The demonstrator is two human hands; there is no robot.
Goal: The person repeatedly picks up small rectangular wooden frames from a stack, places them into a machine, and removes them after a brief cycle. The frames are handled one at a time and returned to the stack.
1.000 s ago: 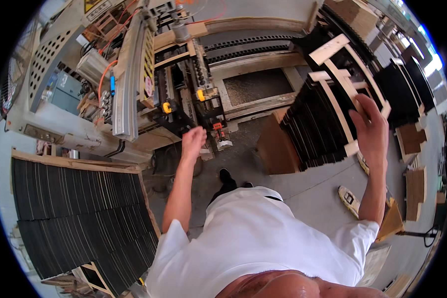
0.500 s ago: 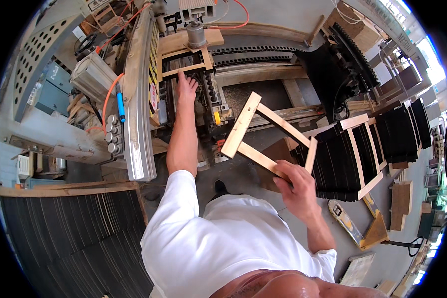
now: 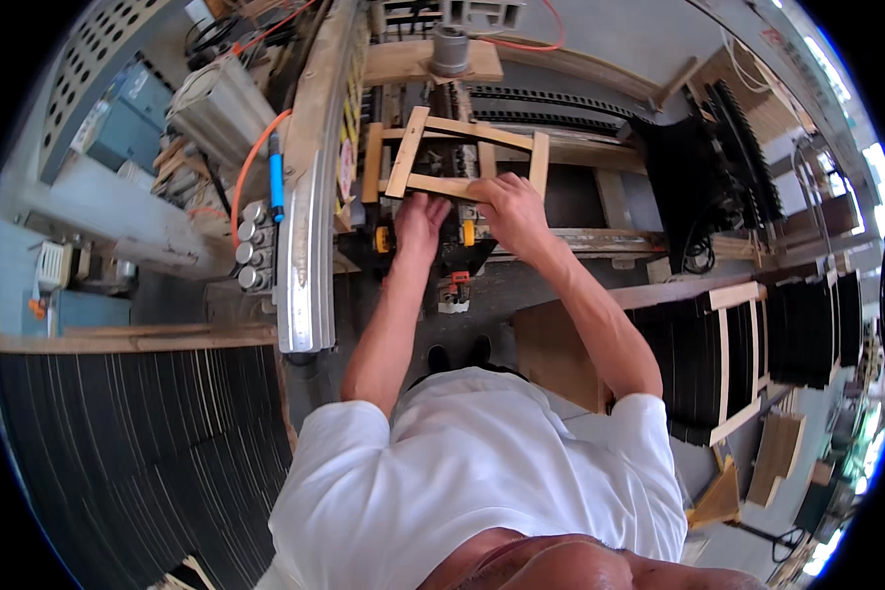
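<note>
My right hand (image 3: 509, 208) is closed on the near rail of a light wooden frame (image 3: 409, 152), holding it tilted over the machine bed. Under it lies a second wooden frame (image 3: 372, 165), partly covered by the upper one. At this lower frame's near side is my left hand (image 3: 420, 224), its fingers bent around the rail. The upper frame partly hides those fingertips. Just beyond both frames, a metal cylinder (image 3: 450, 51) stands above a wooden board (image 3: 403, 63) on the machine.
A metal machine beam (image 3: 307, 246) with a blue air gun (image 3: 275, 177) stands close on my left. Stacks of black-sided panels (image 3: 128, 452) fill the lower left, and more black stacks (image 3: 674, 344) stand at right. A yellow pallet truck (image 3: 718, 492) is at lower right.
My right hand has brought its frame left and forward over the machine. The lower frame has come nearer to me from under the cylinder, with my left hand at its near rail.
</note>
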